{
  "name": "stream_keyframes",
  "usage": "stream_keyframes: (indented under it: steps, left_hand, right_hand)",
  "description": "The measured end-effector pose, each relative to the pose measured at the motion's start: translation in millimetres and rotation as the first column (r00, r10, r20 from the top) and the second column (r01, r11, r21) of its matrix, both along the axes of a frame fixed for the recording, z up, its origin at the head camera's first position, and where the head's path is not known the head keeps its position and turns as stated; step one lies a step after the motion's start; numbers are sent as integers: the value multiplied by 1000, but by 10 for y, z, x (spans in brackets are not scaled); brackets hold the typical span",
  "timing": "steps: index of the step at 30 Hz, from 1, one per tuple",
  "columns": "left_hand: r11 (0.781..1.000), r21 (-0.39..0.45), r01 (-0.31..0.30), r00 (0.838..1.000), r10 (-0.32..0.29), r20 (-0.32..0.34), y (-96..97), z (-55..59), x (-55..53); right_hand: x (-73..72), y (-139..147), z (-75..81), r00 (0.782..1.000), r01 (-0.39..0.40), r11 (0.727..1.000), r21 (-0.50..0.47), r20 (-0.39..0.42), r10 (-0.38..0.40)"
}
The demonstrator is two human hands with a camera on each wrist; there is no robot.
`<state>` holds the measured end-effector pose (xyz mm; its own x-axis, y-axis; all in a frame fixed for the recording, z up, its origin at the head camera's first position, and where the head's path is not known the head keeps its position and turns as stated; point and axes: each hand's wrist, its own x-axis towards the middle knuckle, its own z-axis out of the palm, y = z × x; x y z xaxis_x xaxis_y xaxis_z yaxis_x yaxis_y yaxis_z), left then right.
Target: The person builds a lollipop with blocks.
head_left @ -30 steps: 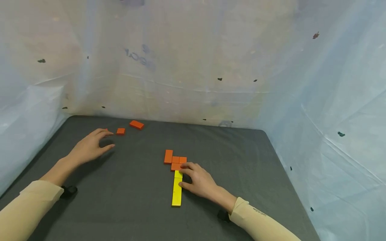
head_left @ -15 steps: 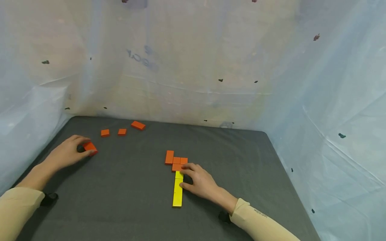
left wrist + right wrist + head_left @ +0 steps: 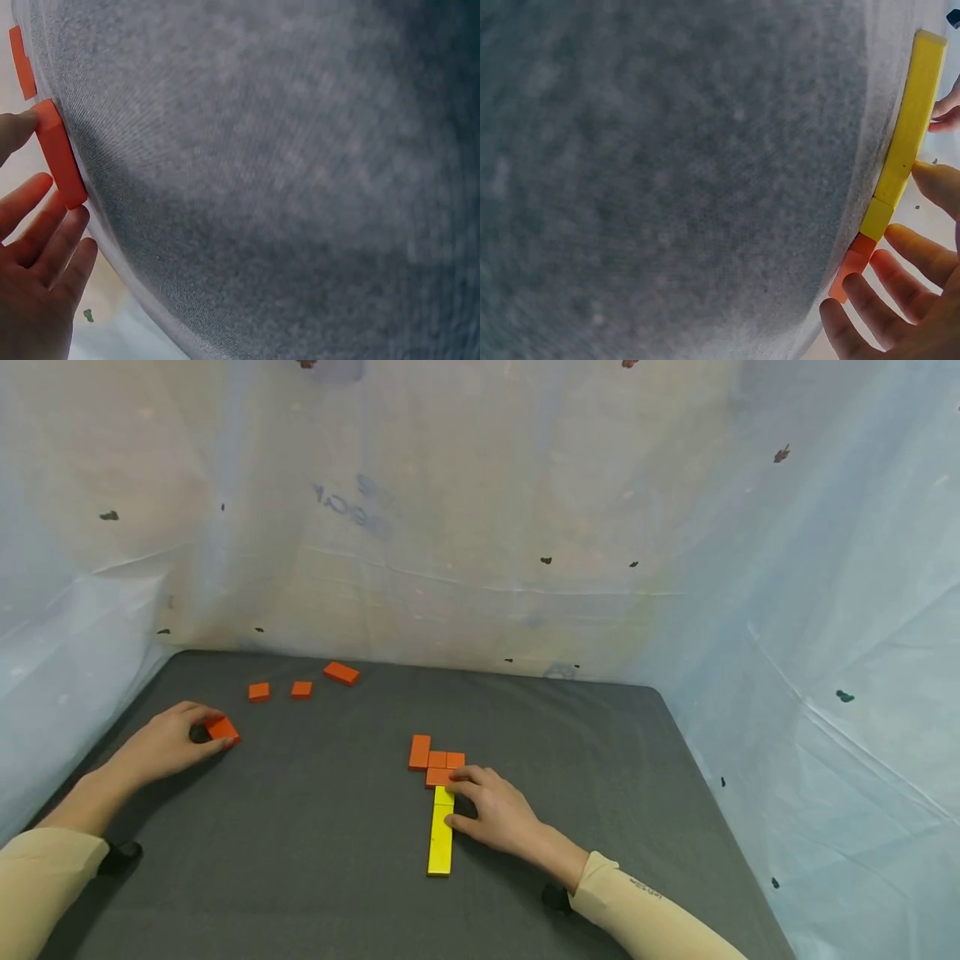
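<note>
At the left of the table, my left hand (image 3: 165, 743) pinches an orange rectangular block (image 3: 223, 728) between thumb and fingertips. The left wrist view shows the thumb at one end of this block (image 3: 61, 157) and fingertips at the other. My right hand (image 3: 498, 810) rests with relaxed fingers along the right side of a row of flat blocks. Its thumb touches a long yellow block (image 3: 911, 120); the index fingertip is at a small yellow block (image 3: 877, 217). Other fingertips lie by an orange block (image 3: 437, 777), partly covering it in the head view.
Above that orange block sit two small orange squares (image 3: 437, 759) and an upright orange rectangle (image 3: 419, 752). Toward the back left lie two loose orange squares (image 3: 258, 692) and an orange rectangle (image 3: 341, 673). Plastic sheeting (image 3: 465, 527) surrounds the dark table (image 3: 315, 860).
My left hand has drawn back to the left and toward me, uncovering a loose orange square, and now pinches the orange rectangular block. My right hand has stayed in place.
</note>
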<state>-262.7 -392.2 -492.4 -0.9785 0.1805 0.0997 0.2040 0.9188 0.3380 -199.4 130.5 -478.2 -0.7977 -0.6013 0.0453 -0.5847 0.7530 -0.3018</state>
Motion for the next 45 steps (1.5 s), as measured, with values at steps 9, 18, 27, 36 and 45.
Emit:
stream_keyframes:
  steps: [9,18,27,36,45]
  left_hand:
    - [1000,24,-6,999,7,-54,83,57,-8]
    - [992,86,90,984,-76,-162,483,251,-37]
    - [967,92,236,949,-209,-237,1165,421,-158]
    - [929,140,341,927,-308,-214,1830,495,-341]
    - [888,169,428,898,-396,-191,2424,537,-397]
  right_hand:
    - [17,19,19,999,1,999,-51,-35,-2]
    - [109,29,41,999,-34,999,17,-27,34]
    - [258,50,-10,992,-114,990,87,-41,118]
    - [304,51,-36,991,-125,985,116,-25,129]
    - [298,30,-42,991,-123,983,134,-29,128]
